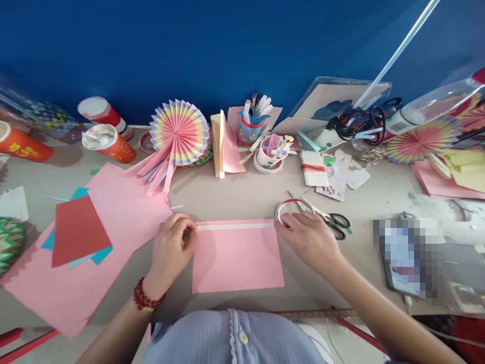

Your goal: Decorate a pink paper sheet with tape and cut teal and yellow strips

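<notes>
A pink sheet of paper [237, 263] lies flat before me, with a white strip of tape [235, 227] along its far edge. At the sheet's far left corner, my left hand [172, 247] has thumb and fingers pinched at the strip's left end. My right hand [310, 237] is closed on a tape roll [282, 206] at the far right corner, its fingers partly hiding the roll. Just behind and beside that hand lies a pair of scissors [337, 222] with black handles.
Left are large pink paper [125, 202] and a red sheet [79, 230]. Along the back stand paper cups [108, 144], a folded paper fan [178, 131], a pen holder [249, 130] and a cup of scraps [271, 151]. A phone [405, 263] and bottle [435, 106] lie right.
</notes>
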{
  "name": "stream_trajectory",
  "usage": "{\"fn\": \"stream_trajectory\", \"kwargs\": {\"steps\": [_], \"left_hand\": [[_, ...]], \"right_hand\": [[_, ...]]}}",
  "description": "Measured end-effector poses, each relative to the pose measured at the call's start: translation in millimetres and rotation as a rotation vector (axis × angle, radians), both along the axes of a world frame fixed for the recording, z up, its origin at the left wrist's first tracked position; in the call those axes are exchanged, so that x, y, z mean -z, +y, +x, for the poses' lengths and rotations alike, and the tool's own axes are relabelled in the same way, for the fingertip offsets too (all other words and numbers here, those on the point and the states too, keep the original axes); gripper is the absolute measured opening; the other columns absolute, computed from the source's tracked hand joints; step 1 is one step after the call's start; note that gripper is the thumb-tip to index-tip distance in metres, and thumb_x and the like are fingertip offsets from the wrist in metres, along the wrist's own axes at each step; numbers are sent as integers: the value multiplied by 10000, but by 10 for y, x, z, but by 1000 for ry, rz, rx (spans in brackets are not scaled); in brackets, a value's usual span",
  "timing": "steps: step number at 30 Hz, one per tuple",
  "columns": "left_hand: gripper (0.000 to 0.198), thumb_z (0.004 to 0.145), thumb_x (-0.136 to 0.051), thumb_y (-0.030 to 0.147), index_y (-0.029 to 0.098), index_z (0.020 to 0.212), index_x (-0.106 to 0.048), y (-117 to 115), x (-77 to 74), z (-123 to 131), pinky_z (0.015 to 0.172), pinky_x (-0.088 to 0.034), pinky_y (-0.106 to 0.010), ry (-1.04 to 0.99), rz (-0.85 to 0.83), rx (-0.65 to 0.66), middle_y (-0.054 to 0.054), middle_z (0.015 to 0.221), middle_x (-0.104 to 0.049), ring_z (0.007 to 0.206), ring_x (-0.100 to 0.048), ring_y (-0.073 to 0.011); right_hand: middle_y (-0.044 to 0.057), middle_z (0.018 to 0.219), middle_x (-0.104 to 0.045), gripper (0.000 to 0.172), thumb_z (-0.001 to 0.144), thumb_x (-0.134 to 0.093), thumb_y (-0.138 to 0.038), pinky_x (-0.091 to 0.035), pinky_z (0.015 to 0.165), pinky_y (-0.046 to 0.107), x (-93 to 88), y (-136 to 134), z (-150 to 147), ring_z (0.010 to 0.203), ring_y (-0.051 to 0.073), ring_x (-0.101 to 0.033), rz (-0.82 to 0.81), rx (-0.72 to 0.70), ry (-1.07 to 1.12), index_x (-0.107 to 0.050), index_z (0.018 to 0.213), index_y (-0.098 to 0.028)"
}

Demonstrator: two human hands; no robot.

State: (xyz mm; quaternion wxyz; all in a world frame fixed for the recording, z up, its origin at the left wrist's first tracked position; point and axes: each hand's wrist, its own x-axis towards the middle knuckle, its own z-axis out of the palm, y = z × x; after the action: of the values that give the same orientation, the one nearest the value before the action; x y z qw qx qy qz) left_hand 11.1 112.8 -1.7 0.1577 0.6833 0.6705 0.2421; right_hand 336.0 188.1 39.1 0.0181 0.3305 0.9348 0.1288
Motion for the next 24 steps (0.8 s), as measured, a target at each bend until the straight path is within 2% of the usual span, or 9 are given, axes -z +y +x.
{"fn": "stream_trajectory", "kwargs": {"steps": [4, 15, 24], "left_hand": [[90, 887, -530, 138, 208, 837, -559, 5, -18, 13, 728, -449, -321, -9, 3, -3, -30, 933, -599, 844, -589, -191], [94, 886, -525, 142, 209, 830, -559, 0, -39, 14, 680, -449, -300, -36, -15, -15, -33, 928, -590, 832, -576, -189], [97, 881, -524, 131, 211, 834, -554, -6, -38, 18, 707, -456, -316, -23, -10, -15, -33, 929, -593, 819, -582, -188]], "right_hand": [[27, 770, -620, 196, 855, -576, -25, -285, 712, 338, 16, -2, 5, 657, 171, -455, 21, 4, 16, -665, 792, -187], [29, 767, -620, 181, 842, -590, -25, -288, 705, 342, 23, -11, 11, 660, 174, -454, 19, 0, 27, -664, 790, -182], [27, 773, -624, 211, 852, -568, -16, -290, 715, 339, 0, -14, -12, 658, 173, -441, 22, 9, 13, -673, 790, -187]]}}
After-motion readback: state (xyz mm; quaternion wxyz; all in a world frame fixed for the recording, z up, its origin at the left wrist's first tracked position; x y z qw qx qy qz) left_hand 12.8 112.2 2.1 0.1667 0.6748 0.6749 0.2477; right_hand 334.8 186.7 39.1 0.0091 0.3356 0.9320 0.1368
